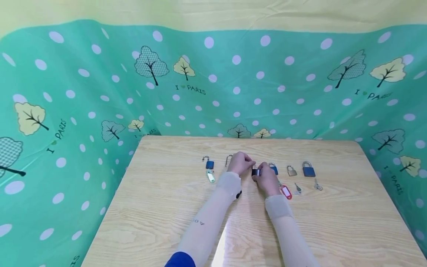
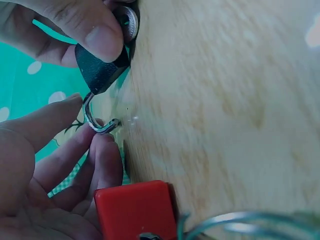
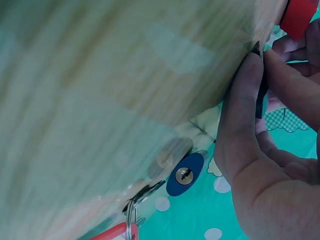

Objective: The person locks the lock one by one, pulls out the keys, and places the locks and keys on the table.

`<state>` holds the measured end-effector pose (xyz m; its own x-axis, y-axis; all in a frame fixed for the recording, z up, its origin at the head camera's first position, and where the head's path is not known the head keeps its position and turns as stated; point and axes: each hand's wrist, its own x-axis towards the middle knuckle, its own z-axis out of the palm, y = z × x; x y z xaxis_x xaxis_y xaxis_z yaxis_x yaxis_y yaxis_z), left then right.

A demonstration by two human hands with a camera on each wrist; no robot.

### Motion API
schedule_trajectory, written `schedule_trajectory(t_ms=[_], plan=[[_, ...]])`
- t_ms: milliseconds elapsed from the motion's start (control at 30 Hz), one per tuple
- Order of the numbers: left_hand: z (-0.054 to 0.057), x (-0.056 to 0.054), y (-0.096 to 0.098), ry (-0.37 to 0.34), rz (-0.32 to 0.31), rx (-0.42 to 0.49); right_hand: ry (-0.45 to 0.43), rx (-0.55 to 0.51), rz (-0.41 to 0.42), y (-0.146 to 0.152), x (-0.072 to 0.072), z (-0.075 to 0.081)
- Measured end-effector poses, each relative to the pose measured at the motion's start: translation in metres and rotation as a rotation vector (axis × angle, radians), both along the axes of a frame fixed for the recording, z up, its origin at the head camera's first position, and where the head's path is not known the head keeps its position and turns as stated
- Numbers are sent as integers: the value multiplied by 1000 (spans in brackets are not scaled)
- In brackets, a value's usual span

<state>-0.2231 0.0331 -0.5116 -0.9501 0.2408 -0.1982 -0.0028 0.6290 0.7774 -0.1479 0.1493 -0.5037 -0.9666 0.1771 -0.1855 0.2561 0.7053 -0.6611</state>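
Note:
A black padlock [image 1: 255, 172] is held between both hands at the middle of the table. My right hand [image 1: 268, 180] grips its dark body [image 2: 102, 70], seen at the top of the left wrist view. My left hand [image 1: 239, 164] has thumb and fingers at the curved metal shackle [image 2: 95, 120], whose free end stands out of the body. A round silvery piece [image 2: 131, 24] shows at the body's far end, partly behind the right thumb. Close beside the left fingers stands a red padlock [image 2: 135, 207], mostly hidden in the head view except its raised shackle [image 1: 228, 160].
Left lies a blue padlock [image 1: 209, 164] with raised shackle and pale tag [image 1: 211, 176]. Right of the hands are a blue padlock [image 1: 273, 168], a red tag [image 1: 286, 192], a small brassy padlock [image 1: 291, 171], a larger blue padlock [image 1: 308, 171] and keys [image 1: 298, 188]. Patterned green cloth [image 1: 233, 89] hangs behind.

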Motion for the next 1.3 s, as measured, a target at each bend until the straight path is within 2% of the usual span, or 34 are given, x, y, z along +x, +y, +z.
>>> schedule_trajectory(t_ms=[400,567,633,800,867,967,1167,1300], plan=[[-9,-2,-2,12,-20,43,95,-58,-12,3,5,-1],[-10,-5,-6,10,-11,63,127,-125,-44,4,6,0],[-7,-6,-7,14,-17,97,129,-195,-68,4,7,-1],[-2,-10,-9,14,-68,247,153,-419,-132,6,8,2],[-1,-12,-9,9,-82,286,172,-471,-146,7,8,3],[1,-13,-7,-2,-104,349,200,-486,-153,7,8,3],[3,-12,1,-26,-127,509,251,-443,-160,10,11,0],[7,-10,2,-29,-112,535,255,-469,-155,13,12,1]])
